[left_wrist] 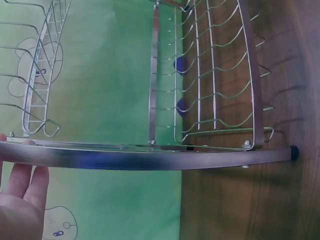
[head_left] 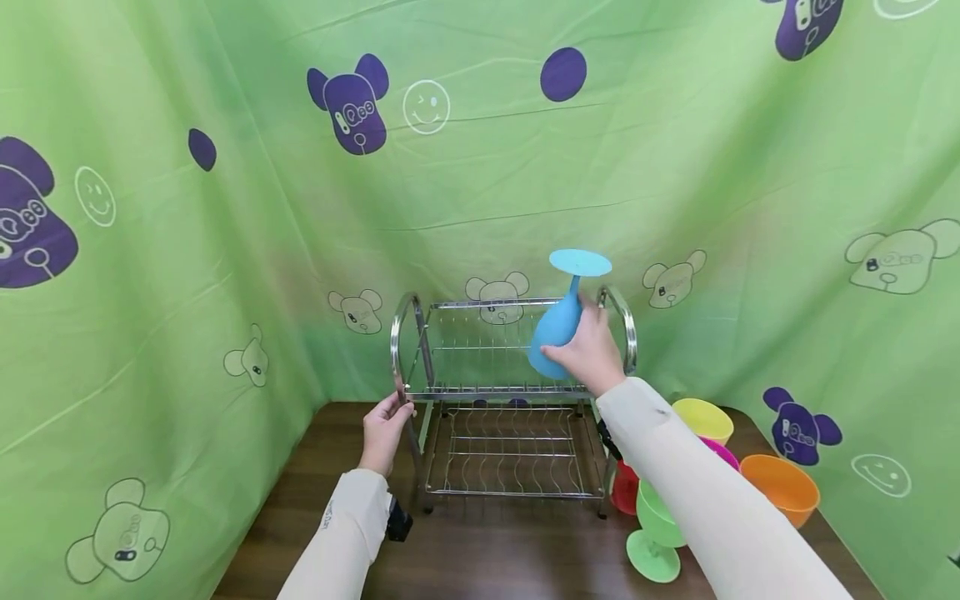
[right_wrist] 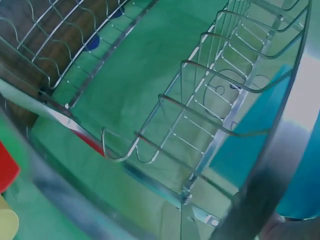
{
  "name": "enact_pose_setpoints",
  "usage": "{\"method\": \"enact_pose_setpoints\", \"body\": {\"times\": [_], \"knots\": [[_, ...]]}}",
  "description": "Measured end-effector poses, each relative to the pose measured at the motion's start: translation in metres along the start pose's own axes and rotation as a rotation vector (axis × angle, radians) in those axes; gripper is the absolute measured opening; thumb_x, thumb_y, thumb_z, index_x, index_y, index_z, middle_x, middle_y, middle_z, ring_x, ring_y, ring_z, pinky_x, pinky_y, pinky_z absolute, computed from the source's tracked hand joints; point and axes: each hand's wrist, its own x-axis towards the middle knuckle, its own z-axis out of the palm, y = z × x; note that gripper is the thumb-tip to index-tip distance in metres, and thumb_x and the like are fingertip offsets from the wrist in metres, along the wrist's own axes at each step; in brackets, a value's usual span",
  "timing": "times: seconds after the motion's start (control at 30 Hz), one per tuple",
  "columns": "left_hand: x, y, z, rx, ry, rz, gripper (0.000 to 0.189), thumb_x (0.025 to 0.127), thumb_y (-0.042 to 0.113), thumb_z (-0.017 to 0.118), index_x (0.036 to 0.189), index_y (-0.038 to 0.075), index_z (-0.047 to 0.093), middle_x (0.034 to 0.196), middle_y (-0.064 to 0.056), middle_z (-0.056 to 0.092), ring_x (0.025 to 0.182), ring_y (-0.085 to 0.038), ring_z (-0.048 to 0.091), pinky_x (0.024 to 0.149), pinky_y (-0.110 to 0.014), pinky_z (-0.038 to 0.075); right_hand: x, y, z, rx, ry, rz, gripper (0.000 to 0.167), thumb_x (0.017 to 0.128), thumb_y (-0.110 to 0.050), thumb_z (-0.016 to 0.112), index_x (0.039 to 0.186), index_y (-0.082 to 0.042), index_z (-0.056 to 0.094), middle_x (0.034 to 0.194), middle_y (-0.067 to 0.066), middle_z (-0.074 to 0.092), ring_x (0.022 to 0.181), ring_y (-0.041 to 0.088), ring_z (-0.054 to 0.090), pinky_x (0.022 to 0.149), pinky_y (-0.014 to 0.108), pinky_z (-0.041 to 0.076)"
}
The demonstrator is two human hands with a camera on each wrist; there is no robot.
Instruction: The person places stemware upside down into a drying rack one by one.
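Observation:
A blue plastic goblet [head_left: 557, 329] is held upside down, tilted, in my right hand [head_left: 596, 350], its round foot uppermost. The goblet is over the upper tier of a two-tier metal dish rack [head_left: 396, 354]. In the right wrist view the blue bowl [right_wrist: 250, 132] shows behind the rack's curved side frame, and only a bit of the hand [right_wrist: 287, 231] is visible. My left hand [head_left: 385, 433] holds the rack's left upright, with fingers [left_wrist: 36, 187] behind the metal bar in the left wrist view. Whether the goblet touches the wires cannot be told.
Right of the rack, partly behind my right sleeve, stand a green goblet [head_left: 654, 557], an orange cup [head_left: 783, 487], a yellow cup [head_left: 703, 419], and red [head_left: 624, 490] and magenta [head_left: 722, 452] ones. A green printed curtain [head_left: 487, 200] surrounds the brown wooden table [head_left: 480, 550].

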Motion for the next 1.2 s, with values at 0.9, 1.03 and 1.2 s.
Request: {"method": "enact_pose_setpoints", "body": {"times": [0.9,1.03,1.2], "knots": [[-0.003,-0.004,-0.006,-0.003,-0.133,-0.032,0.037,0.093,-0.003,0.053,0.125,-0.02,0.048,0.113,-0.029,0.062,0.082,0.001,0.06,0.078,-0.018,0.049,0.004,0.015,0.016,-0.097,-0.013,0.106,0.099,0.073,-0.016,0.08,0.146,0.006,0.017,0.133,0.037,0.032,0.109,0.056,0.048,0.087,0.063,0.044],[-0.002,-0.004,-0.007,-0.006,-0.123,-0.025,0.036,0.092,-0.005,0.053,0.124,-0.02,0.049,0.113,-0.031,0.061,0.082,0.001,0.06,0.078,-0.018,0.049,0.003,0.014,0.017,-0.118,-0.02,0.116,0.098,0.074,-0.017,0.079,0.145,0.007,0.016,0.133,0.037,0.032,0.108,0.055,0.049,0.085,0.062,0.045],[0.0,-0.005,-0.007,-0.018,-0.113,-0.021,0.035,0.091,-0.006,0.054,0.123,-0.021,0.05,0.11,-0.028,0.064,0.081,0.0,0.061,0.08,-0.02,0.05,0.002,0.015,0.018,-0.142,-0.028,0.118,0.097,0.075,-0.016,0.078,0.145,0.007,0.015,0.133,0.037,0.031,0.107,0.055,0.049,0.084,0.062,0.046]]}}
